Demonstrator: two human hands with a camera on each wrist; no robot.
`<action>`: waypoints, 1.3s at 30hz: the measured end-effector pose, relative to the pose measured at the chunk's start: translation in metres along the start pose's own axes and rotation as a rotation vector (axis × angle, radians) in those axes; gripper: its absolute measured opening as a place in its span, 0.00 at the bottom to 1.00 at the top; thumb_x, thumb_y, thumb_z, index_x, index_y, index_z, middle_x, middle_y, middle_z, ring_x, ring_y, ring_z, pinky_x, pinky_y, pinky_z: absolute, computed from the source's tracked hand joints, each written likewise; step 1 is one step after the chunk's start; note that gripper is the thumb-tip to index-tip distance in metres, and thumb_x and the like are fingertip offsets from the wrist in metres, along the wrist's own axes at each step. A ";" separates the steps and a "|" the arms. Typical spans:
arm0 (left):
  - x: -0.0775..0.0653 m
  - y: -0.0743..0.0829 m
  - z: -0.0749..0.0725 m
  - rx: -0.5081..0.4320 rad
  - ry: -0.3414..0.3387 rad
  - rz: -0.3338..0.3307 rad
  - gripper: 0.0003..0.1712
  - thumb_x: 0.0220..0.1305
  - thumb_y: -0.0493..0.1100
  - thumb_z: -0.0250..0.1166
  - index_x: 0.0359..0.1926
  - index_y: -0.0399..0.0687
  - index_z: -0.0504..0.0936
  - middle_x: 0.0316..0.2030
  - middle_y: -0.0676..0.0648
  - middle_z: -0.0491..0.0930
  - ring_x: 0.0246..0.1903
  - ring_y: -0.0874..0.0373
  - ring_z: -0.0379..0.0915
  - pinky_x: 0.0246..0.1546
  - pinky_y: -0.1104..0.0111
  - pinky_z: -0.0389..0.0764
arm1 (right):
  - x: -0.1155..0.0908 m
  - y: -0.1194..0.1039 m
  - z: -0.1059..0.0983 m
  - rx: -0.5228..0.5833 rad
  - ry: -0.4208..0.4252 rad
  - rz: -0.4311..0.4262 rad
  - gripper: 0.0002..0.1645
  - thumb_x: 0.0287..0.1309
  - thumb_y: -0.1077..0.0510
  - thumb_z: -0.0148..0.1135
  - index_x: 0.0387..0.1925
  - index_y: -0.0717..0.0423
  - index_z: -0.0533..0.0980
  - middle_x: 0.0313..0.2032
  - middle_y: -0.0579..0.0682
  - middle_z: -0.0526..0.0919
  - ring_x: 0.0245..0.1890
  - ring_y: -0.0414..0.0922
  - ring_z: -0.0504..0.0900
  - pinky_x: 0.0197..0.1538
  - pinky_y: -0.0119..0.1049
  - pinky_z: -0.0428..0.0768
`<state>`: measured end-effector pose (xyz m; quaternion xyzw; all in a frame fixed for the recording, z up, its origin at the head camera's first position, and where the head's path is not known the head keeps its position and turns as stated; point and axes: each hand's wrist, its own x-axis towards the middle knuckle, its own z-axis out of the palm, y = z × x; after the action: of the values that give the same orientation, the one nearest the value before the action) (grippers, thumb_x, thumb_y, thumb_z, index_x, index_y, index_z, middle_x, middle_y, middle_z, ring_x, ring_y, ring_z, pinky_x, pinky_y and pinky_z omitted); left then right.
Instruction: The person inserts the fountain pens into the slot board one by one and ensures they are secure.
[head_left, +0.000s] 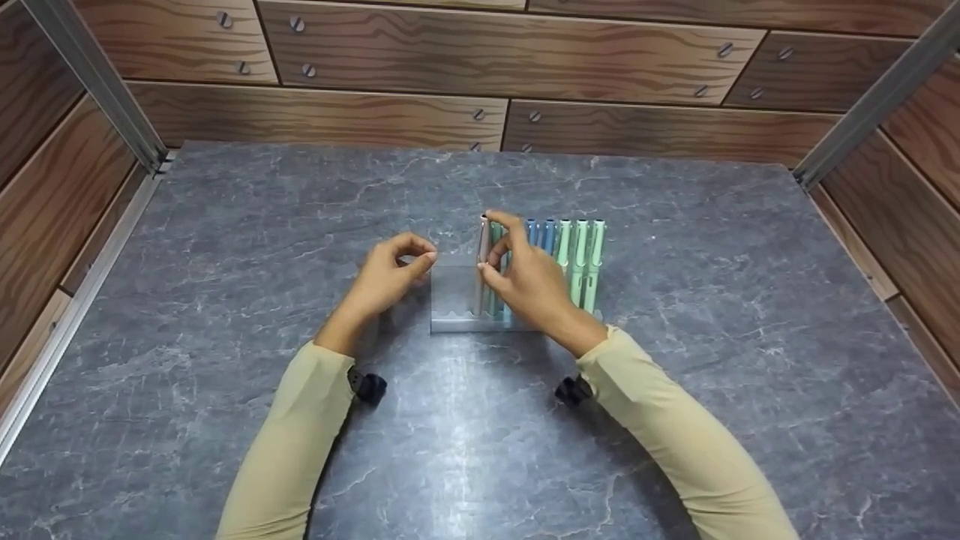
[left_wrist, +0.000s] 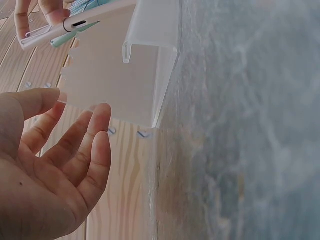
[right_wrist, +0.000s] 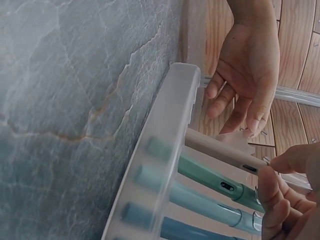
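Note:
A clear pen stand [head_left: 454, 289] stands on the table, its pens leaning side by side from its middle to its right end. My left hand [head_left: 386, 274] pinches the stand's left upper corner between thumb and forefinger, the other fingers loosely bent in the left wrist view. With thumb and fingers, my right hand [head_left: 536, 281] holds a pale pinkish pen [head_left: 483, 236], the leftmost in the row. In the right wrist view, that pen's lower end is at the stand's front lip [right_wrist: 182, 75], beside a green pen [right_wrist: 207, 176]. My right hand partly hides the middle pens in the head view.
Blue pens [head_left: 550, 234] and several mint-green pens [head_left: 598, 240] fill the stand's right part. A light-blue pen [right_wrist: 205, 205] lies beside the green one. Grey marbled table [head_left: 225, 420] surrounds the stand, with wood-patterned walls [head_left: 450, 52] behind and metal posts [head_left: 105, 82] at the corners.

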<state>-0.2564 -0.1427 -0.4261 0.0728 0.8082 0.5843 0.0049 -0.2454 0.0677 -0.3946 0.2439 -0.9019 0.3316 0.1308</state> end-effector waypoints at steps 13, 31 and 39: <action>-0.001 0.000 -0.001 -0.008 0.005 0.017 0.09 0.66 0.37 0.60 0.43 0.34 0.80 0.42 0.38 0.82 0.32 0.50 0.80 0.38 0.59 0.84 | 0.000 -0.001 0.006 -0.034 -0.048 0.005 0.36 0.58 0.61 0.64 0.65 0.52 0.60 0.28 0.48 0.81 0.17 0.37 0.66 0.21 0.31 0.65; 0.003 -0.001 0.000 0.031 0.015 0.037 0.09 0.67 0.39 0.61 0.42 0.36 0.81 0.40 0.39 0.82 0.29 0.53 0.78 0.30 0.73 0.79 | 0.002 -0.001 0.004 -0.062 -0.089 0.046 0.38 0.57 0.61 0.64 0.67 0.54 0.60 0.27 0.48 0.81 0.20 0.40 0.72 0.23 0.33 0.71; 0.001 -0.002 0.000 0.025 0.022 0.021 0.08 0.66 0.37 0.61 0.42 0.36 0.81 0.40 0.39 0.82 0.28 0.55 0.77 0.32 0.71 0.79 | 0.002 0.001 0.004 -0.070 -0.099 0.060 0.38 0.57 0.59 0.65 0.67 0.54 0.60 0.25 0.48 0.79 0.19 0.40 0.71 0.22 0.32 0.70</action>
<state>-0.2579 -0.1433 -0.4277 0.0749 0.8148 0.5748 -0.0109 -0.2476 0.0649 -0.3970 0.2282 -0.9252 0.2913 0.0843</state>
